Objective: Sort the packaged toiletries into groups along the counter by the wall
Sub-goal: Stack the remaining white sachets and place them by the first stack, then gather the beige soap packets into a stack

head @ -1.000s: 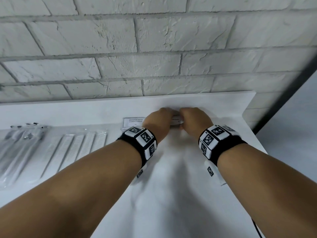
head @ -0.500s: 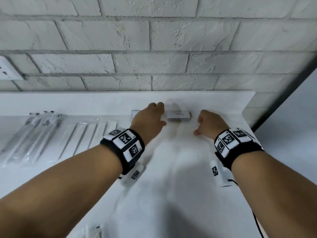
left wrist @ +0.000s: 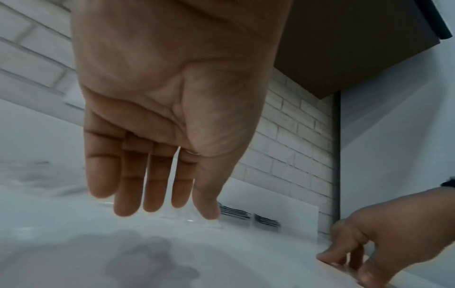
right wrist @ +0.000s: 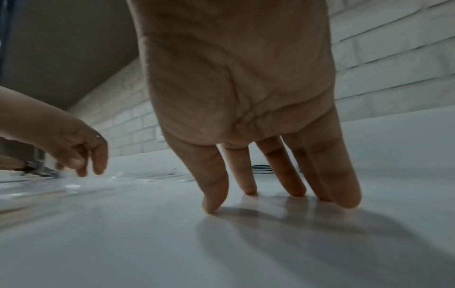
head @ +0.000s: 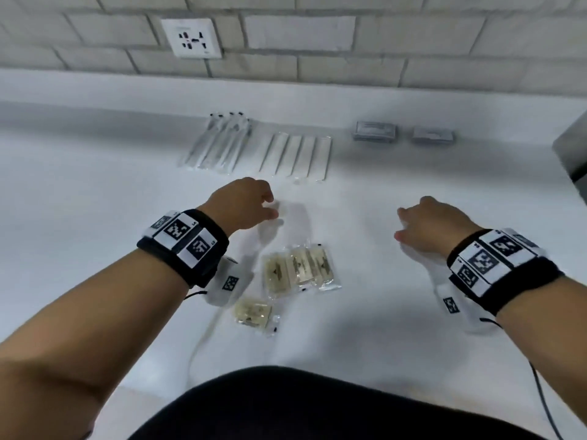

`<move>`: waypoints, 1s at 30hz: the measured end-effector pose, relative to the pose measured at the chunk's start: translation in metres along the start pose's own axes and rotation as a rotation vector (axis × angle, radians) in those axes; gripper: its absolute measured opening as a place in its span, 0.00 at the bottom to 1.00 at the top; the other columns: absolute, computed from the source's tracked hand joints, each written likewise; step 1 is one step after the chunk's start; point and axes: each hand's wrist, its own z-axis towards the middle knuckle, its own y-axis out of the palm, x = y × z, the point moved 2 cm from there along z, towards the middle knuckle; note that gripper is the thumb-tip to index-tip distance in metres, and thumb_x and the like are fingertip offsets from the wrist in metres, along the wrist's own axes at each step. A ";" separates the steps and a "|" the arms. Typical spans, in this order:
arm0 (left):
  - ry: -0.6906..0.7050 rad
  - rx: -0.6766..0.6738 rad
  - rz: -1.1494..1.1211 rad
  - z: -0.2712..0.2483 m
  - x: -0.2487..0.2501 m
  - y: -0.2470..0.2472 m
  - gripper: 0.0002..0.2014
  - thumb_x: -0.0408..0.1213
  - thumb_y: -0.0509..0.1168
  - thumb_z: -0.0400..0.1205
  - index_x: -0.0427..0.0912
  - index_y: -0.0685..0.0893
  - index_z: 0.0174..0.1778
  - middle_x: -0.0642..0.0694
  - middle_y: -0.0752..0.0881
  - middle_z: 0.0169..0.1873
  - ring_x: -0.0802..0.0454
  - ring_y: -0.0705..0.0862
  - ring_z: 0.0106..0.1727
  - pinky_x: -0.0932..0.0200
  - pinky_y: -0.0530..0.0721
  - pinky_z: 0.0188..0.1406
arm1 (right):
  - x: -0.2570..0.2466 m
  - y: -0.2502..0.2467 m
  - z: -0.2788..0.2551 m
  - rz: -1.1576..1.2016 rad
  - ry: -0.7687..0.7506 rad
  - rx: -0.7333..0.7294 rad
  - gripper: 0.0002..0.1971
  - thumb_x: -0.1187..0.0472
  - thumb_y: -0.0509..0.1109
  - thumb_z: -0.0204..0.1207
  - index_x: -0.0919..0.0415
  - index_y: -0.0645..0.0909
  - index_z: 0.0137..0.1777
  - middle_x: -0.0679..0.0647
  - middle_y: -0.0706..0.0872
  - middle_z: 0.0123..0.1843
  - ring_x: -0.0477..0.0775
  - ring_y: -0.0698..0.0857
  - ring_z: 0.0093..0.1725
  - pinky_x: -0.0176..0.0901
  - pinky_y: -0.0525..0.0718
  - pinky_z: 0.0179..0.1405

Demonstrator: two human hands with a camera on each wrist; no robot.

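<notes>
Head view: the white counter (head: 95, 192) ran along a brick wall (head: 349, 68) fitted with a socket (head: 191, 38). Against the wall stood, left to right, a group of clear-wrapped toothbrushes (head: 219, 142), a row of flat white sachets (head: 297, 157), and two stacks of grey packets (head: 374, 131) (head: 432, 135), the stacks just beside each other. Nearer the person lay a cluster of three tan wrapped soaps (head: 298, 268), overlapping, and a single tan soap (head: 253, 312) just beside them. The left hand (head: 241, 208) hovered beyond the soaps, holding nothing. The right hand (head: 428, 223) was well apart to the right, also empty.

Left wrist view: the left hand (left wrist: 167, 109) was open with fingers straight and close together, clear of the counter, grasping nothing. The grey packets (left wrist: 248, 213) showed beyond the fingertips.

Right wrist view: the right hand (right wrist: 246, 97) was spread, fingers (right wrist: 214, 187) straight, their tips touching the bare counter. It held nothing.
</notes>
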 end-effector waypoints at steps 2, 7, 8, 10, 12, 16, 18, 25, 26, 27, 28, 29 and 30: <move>-0.054 0.040 0.030 -0.015 -0.024 0.001 0.22 0.54 0.69 0.77 0.49 0.81 0.64 0.47 0.79 0.63 0.46 0.80 0.62 0.48 0.79 0.61 | -0.032 0.004 -0.013 0.022 -0.035 0.005 0.21 0.45 0.61 0.79 0.58 0.77 0.65 0.61 0.73 0.64 0.64 0.79 0.60 0.49 0.76 0.50; -0.191 -0.009 0.162 -0.042 -0.075 0.003 0.23 0.47 0.65 0.79 0.42 0.77 0.68 0.38 0.78 0.64 0.37 0.79 0.64 0.46 0.79 0.59 | -0.099 0.012 -0.041 0.180 -0.043 0.000 0.29 0.35 0.59 0.76 0.60 0.80 0.59 0.61 0.75 0.61 0.64 0.78 0.61 0.51 0.78 0.54; -0.186 -0.056 0.184 -0.045 -0.081 0.005 0.22 0.47 0.64 0.79 0.40 0.78 0.67 0.37 0.80 0.62 0.38 0.81 0.61 0.48 0.81 0.57 | -0.109 0.012 -0.044 0.231 -0.021 -0.002 0.31 0.31 0.59 0.75 0.61 0.81 0.55 0.60 0.77 0.58 0.64 0.79 0.58 0.50 0.79 0.52; -0.166 -0.097 0.224 -0.050 -0.087 0.008 0.22 0.47 0.65 0.78 0.40 0.80 0.66 0.38 0.83 0.59 0.40 0.83 0.59 0.49 0.83 0.56 | -0.127 0.013 -0.049 0.406 0.024 -0.015 0.31 0.29 0.63 0.70 0.62 0.79 0.43 0.56 0.81 0.47 0.59 0.83 0.48 0.46 0.81 0.45; -0.138 -0.084 0.244 -0.050 -0.088 0.008 0.23 0.47 0.66 0.77 0.41 0.80 0.67 0.39 0.83 0.58 0.41 0.83 0.59 0.49 0.83 0.56 | -0.143 0.014 -0.052 0.496 0.052 -0.012 0.28 0.33 0.71 0.66 0.61 0.76 0.43 0.53 0.83 0.42 0.56 0.85 0.44 0.43 0.80 0.38; -0.109 -0.087 0.201 -0.045 -0.084 0.006 0.28 0.60 0.69 0.72 0.39 0.80 0.55 0.41 0.84 0.50 0.43 0.83 0.52 0.52 0.83 0.50 | -0.161 0.012 -0.058 0.374 0.074 -0.026 0.27 0.44 0.78 0.68 0.65 0.76 0.55 0.57 0.84 0.47 0.59 0.85 0.48 0.43 0.78 0.37; -0.116 -0.070 0.139 -0.043 -0.077 0.005 0.29 0.64 0.68 0.70 0.40 0.80 0.48 0.43 0.83 0.45 0.44 0.81 0.47 0.55 0.80 0.45 | -0.162 0.008 -0.057 0.357 0.059 -0.096 0.19 0.47 0.77 0.71 0.64 0.79 0.46 0.59 0.84 0.47 0.59 0.84 0.47 0.42 0.79 0.41; -0.052 -0.126 -0.052 -0.042 -0.074 0.013 0.23 0.43 0.74 0.71 0.35 0.82 0.58 0.38 0.88 0.49 0.42 0.86 0.52 0.58 0.80 0.45 | -0.162 0.009 -0.063 0.236 0.107 -0.192 0.17 0.50 0.71 0.78 0.63 0.75 0.39 0.54 0.77 0.37 0.57 0.79 0.43 0.41 0.76 0.42; -0.031 -0.154 -0.093 -0.045 -0.075 0.011 0.17 0.42 0.74 0.73 0.36 0.83 0.52 0.39 0.87 0.44 0.43 0.86 0.48 0.59 0.79 0.42 | -0.158 0.009 -0.062 0.317 0.122 -0.187 0.14 0.52 0.71 0.78 0.62 0.76 0.39 0.54 0.78 0.37 0.56 0.80 0.38 0.41 0.78 0.38; -0.016 -0.176 -0.167 -0.049 -0.077 0.008 0.12 0.40 0.74 0.74 0.38 0.83 0.48 0.41 0.86 0.39 0.46 0.84 0.43 0.60 0.78 0.40 | -0.154 0.011 -0.059 0.448 0.144 -0.187 0.12 0.55 0.72 0.77 0.60 0.76 0.37 0.54 0.79 0.37 0.53 0.81 0.34 0.41 0.80 0.33; 0.004 -0.189 -0.276 -0.054 -0.079 0.004 0.09 0.37 0.75 0.74 0.39 0.84 0.46 0.43 0.86 0.38 0.49 0.82 0.40 0.61 0.79 0.38 | -0.152 0.013 -0.055 0.580 0.162 -0.172 0.12 0.57 0.73 0.76 0.58 0.75 0.35 0.54 0.80 0.38 0.51 0.81 0.33 0.41 0.80 0.30; 0.040 -0.200 -0.380 -0.060 -0.079 0.000 0.07 0.35 0.74 0.74 0.40 0.85 0.45 0.43 0.87 0.38 0.51 0.81 0.38 0.61 0.79 0.37 | -0.152 0.013 -0.053 0.707 0.185 -0.158 0.11 0.58 0.75 0.75 0.58 0.76 0.36 0.55 0.81 0.40 0.52 0.83 0.36 0.42 0.83 0.32; 0.093 -0.224 -0.451 -0.067 -0.077 -0.003 0.06 0.33 0.74 0.74 0.40 0.86 0.45 0.44 0.89 0.39 0.54 0.81 0.38 0.63 0.79 0.37 | -0.154 0.012 -0.052 0.841 0.216 -0.144 0.10 0.59 0.77 0.73 0.61 0.78 0.39 0.57 0.83 0.42 0.56 0.86 0.41 0.45 0.86 0.37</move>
